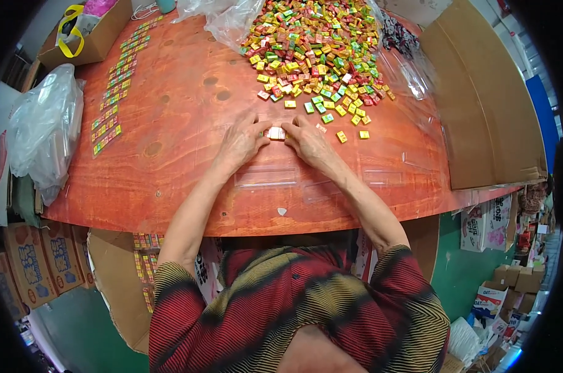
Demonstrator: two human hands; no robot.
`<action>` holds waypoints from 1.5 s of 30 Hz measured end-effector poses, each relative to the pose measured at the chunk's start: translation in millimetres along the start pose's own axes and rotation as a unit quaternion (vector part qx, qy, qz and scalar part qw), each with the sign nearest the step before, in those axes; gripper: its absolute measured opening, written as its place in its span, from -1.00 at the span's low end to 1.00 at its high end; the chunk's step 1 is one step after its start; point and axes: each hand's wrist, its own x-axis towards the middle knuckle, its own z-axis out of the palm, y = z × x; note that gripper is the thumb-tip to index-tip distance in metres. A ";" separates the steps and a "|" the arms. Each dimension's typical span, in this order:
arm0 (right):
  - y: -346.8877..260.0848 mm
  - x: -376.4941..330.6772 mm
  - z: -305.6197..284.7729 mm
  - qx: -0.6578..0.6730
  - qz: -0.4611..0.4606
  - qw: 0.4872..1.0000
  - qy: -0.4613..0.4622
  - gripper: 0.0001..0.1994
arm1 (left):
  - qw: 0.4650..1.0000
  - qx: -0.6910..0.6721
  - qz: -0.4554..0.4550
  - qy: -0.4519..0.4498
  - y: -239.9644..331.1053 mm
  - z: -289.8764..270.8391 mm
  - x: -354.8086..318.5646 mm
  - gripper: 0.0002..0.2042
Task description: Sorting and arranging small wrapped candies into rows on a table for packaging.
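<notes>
- Striped cloth of a red, yellow and black shirt [300,292] is filling the lower middle, nearest the camera; two bare forearms are reaching from its sleeves over the table [182,193].
- Left hand [244,138] is curling inward, its thumb and fingers standing narrow at the left end of a short row of pale blocks [276,133].
- Right hand [306,140] is mirroring it, narrow too, its fingertips pressing at the right end, so both hands are holding the row between them, low over the tabletop.
- That row is sitting near the middle of the table, just below the spreading edge of a large pile of small coloured blocks [315,43].
- Two yellow loose blocks [342,137] [364,134] are lying to the right of the right hand, apart from the pile.
- Clear plastic tray [266,177] is resting flat between the forearms, nearer the table's front edge.
- Long band of grouped blocks [120,81] is running along the table's left side.
- Clear plastic bag [45,124] is slumping at the left edge, below a cardboard box [92,46]; a tall cardboard panel [486,99] is standing at the right.
</notes>
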 end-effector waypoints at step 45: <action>-58.6 -73.1 -0.4 0.004 -0.047 0.998 -0.049 -0.48 | 0.989 0.149 0.006 -0.017 40.9 5.1 -106.4 -0.40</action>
